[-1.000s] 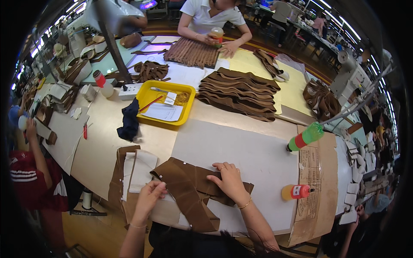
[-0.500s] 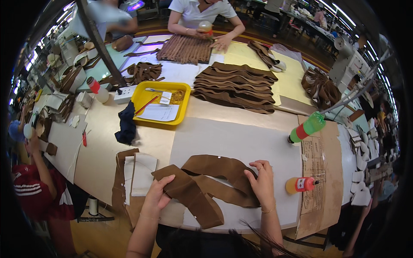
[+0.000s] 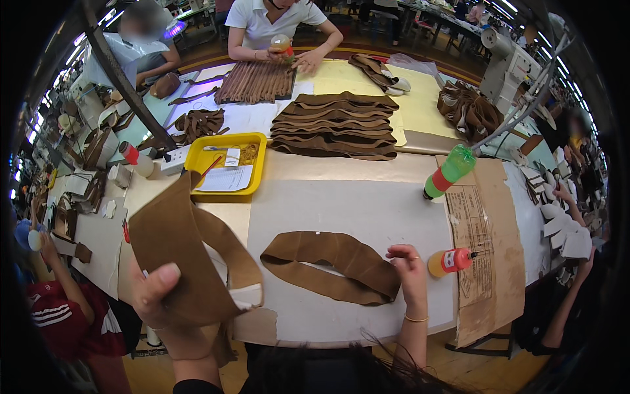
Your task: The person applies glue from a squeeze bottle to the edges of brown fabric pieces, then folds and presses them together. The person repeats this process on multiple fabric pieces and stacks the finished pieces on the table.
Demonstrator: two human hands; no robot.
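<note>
Gold glints here: a slim gold-coloured metal bracelet (image 3: 416, 320) circles the right wrist (image 3: 415, 310)! Over on the left forearm (image 3: 191, 365), a black fabric sleeve (image 3: 197, 386); below, plain dark clothing (image 3: 275, 377).

Left grip (image 3: 149, 306): fingers concealed behind the raised brown band (image 3: 174, 243). The band also obscures the table (image 3: 315, 169) toward its near left corner, the near left corner of the yellow tray (image 3: 262, 167), and most of a red tool (image 3: 125, 231). Writing on the tray's paper (image 3: 226, 178): too small to read. Beyond the table's far edge, one co-worker's (image 3: 275, 29) head is cut off above; another person's (image 3: 161, 62) face is blurred.
</note>
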